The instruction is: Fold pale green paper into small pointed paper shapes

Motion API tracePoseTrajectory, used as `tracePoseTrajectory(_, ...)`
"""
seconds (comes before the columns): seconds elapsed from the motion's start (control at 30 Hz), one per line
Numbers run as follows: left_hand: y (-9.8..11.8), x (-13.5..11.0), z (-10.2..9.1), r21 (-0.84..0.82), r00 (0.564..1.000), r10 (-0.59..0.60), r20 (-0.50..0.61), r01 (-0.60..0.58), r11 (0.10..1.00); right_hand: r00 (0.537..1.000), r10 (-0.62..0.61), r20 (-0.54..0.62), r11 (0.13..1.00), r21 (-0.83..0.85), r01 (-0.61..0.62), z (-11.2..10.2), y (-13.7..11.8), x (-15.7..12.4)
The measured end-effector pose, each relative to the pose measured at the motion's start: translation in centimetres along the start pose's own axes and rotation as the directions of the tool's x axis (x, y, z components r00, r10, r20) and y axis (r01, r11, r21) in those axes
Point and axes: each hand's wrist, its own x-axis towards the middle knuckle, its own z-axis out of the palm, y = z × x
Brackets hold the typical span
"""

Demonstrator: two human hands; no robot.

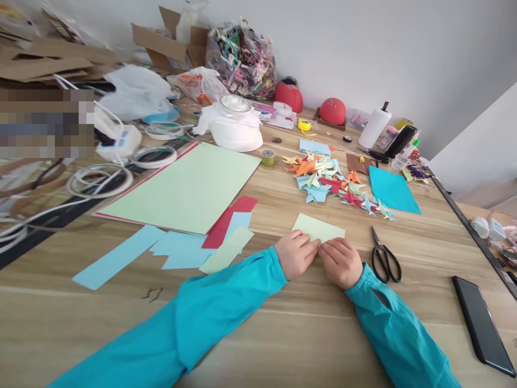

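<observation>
A small pale green sheet of paper (317,227) lies on the wooden table (258,318) in front of me. My left hand (296,253) and my right hand (341,261) meet at its near edge, fingers curled and pinching the paper down. Both arms wear teal sleeves. Black scissors (385,257) lie just right of my right hand. A pile of folded coloured paper shapes (331,183) sits beyond the sheet.
A large light green card (186,188) lies at centre left, with blue, red and green paper strips (181,249) before it. A turquoise sheet (391,189), a black phone (482,323), a white container (234,126), tape rolls (153,156) and clutter line the back.
</observation>
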Motion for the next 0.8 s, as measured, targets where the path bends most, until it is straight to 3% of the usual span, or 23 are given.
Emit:
tracePoseTrajectory(0.17, -0.5, -0.1, -0.2, 0.025, 1.000, 0.019, 0.001, -0.019, 1.000, 1.000, 0.028, -0.010, 1.000, -0.002, -0.028, -0.2, 0.4, -0.2)
tracePoseTrajectory(0.33, -3.4, -1.2, -0.7, 0.048, 1.000, 0.031, 0.005, -0.031, 0.998, 0.981, 0.163, -0.106, 0.987, 0.003, -0.163, -0.7, 2.3, -1.2)
tracePoseTrajectory(0.43, -5.6, -2.2, -0.8, -0.018, 0.998, -0.055, 0.010, 0.055, 0.998, 0.939, 0.293, -0.183, 0.956, 0.055, -0.287, -1.0, 3.1, -1.7)
tracePoseTrajectory(0.5, -6.4, -2.5, -0.8, -0.140, 0.977, -0.213, 0.022, 0.214, 0.967, 0.881, 0.414, -0.230, 0.909, 0.155, -0.387, -1.3, 3.1, -1.7)
tracePoseTrajectory(0.57, -6.4, -2.3, -1.0, -0.321, 0.879, -0.476, 0.029, 0.459, 0.829, 0.791, 0.573, -0.216, 0.809, 0.308, -0.502, -1.5, 2.7, -1.6)
tracePoseTrajectory(0.63, -5.8, -1.8, -1.1, -0.536, 0.698, -0.711, 0.088, 0.635, 0.557, 0.663, 0.736, -0.137, 0.641, 0.456, -0.617, -1.5, 2.1, -1.3)
tracePoseTrajectory(0.67, -5.3, -1.4, -1.2, -0.644, 0.612, -0.773, 0.170, 0.662, 0.383, 0.570, 0.814, -0.110, 0.533, 0.532, -0.658, -1.4, 1.8, -1.2)
tracePoseTrajectory(0.7, -4.7, -1.1, -1.3, -0.731, 0.535, -0.804, 0.259, 0.652, 0.199, 0.466, 0.882, -0.073, 0.410, 0.607, -0.680, -1.2, 1.5, -1.1)
tracePoseTrajectory(0.77, -3.8, -0.4, -1.4, -0.793, 0.468, -0.765, 0.443, 0.602, -0.091, 0.284, 0.958, 0.041, 0.165, 0.733, -0.661, -0.8, 1.1, -0.9)
tracePoseTrajectory(0.8, -3.4, -0.1, -1.4, -0.791, 0.441, -0.750, 0.493, 0.586, -0.175, 0.215, 0.971, 0.105, 0.054, 0.779, -0.625, -0.6, 0.9, -0.8)
